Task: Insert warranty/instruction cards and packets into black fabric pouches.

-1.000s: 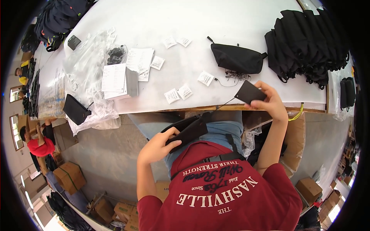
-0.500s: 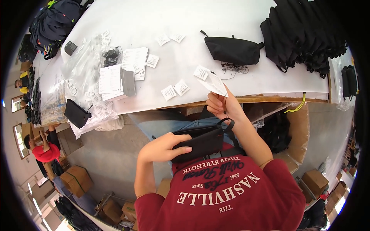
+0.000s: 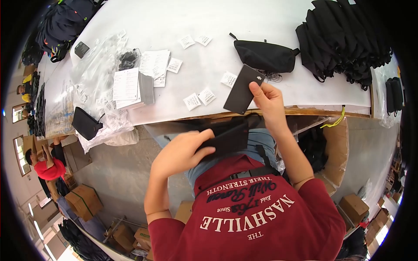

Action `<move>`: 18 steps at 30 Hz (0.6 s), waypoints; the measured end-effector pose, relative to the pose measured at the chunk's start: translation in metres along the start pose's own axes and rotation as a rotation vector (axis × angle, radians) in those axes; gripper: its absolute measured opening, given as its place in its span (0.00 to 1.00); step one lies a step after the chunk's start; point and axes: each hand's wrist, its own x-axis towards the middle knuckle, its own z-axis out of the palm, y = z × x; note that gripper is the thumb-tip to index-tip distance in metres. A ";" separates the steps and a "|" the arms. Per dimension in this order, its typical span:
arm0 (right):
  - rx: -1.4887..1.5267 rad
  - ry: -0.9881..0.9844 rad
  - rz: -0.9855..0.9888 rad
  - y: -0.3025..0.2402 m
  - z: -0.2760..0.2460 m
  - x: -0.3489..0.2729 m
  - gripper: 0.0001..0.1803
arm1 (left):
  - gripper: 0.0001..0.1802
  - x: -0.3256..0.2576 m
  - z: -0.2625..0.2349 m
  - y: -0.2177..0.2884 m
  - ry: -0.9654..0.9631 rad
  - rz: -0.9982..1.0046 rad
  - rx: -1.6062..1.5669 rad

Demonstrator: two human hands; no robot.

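Observation:
My left hand (image 3: 183,150) grips a black zip pouch (image 3: 230,141) over my lap, thumb and fingers on its near side. The pouch's top looks parted. My right hand (image 3: 271,102) pinches a black hang tag (image 3: 241,92) with a small white mark, up above the table's front edge. Beside the tag lies a small white printed packet (image 3: 228,78). More such packets (image 3: 199,99) are scattered on the white table (image 3: 183,17). Just behind the tag rests another black pouch (image 3: 266,56), with thin black strings under its near side.
A heap of black pouches (image 3: 344,41) fills the right back. To the left are stacked printed cards (image 3: 127,87), crumpled clear plastic (image 3: 96,65) and a small black pouch (image 3: 86,123) at the edge. An open carton (image 3: 337,150) stands below right. A person in red (image 3: 50,169) is far left.
My right hand has raised the tag and turned it from its white side to its black side. The pouch in my left hand has moved slightly forward, towards the table.

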 end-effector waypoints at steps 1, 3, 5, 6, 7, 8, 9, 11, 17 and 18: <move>-0.002 -0.001 -0.003 -0.005 -0.002 0.001 0.24 | 0.12 0.006 -0.001 0.001 0.047 0.033 0.013; -0.480 -0.286 -0.165 -0.024 -0.003 0.005 0.23 | 0.11 0.014 -0.002 0.002 0.095 0.068 0.029; -0.700 -0.357 -0.321 -0.030 0.001 0.005 0.21 | 0.10 0.021 -0.001 0.003 0.192 0.140 0.006; -0.920 -0.428 -0.473 -0.032 0.002 0.004 0.20 | 0.10 0.024 0.000 0.004 0.194 0.147 0.007; -1.008 -0.554 -0.460 -0.034 -0.002 0.003 0.18 | 0.10 0.027 0.001 0.005 0.242 0.173 0.069; -1.013 -0.554 -0.463 -0.031 -0.005 0.000 0.18 | 0.10 0.029 0.003 0.006 0.291 0.197 0.131; -1.123 -0.650 -0.418 -0.026 -0.007 -0.004 0.16 | 0.10 0.033 0.006 0.007 0.302 0.244 0.162; -1.254 -0.858 -0.264 -0.026 -0.009 -0.009 0.13 | 0.11 0.037 0.014 0.009 0.260 0.364 0.203; -0.811 -0.844 0.033 -0.034 -0.023 -0.019 0.16 | 0.09 0.046 0.007 -0.002 -0.077 0.201 -0.019; -0.747 -0.812 0.132 -0.036 -0.024 -0.022 0.17 | 0.10 0.052 0.006 -0.005 -0.129 0.169 -0.098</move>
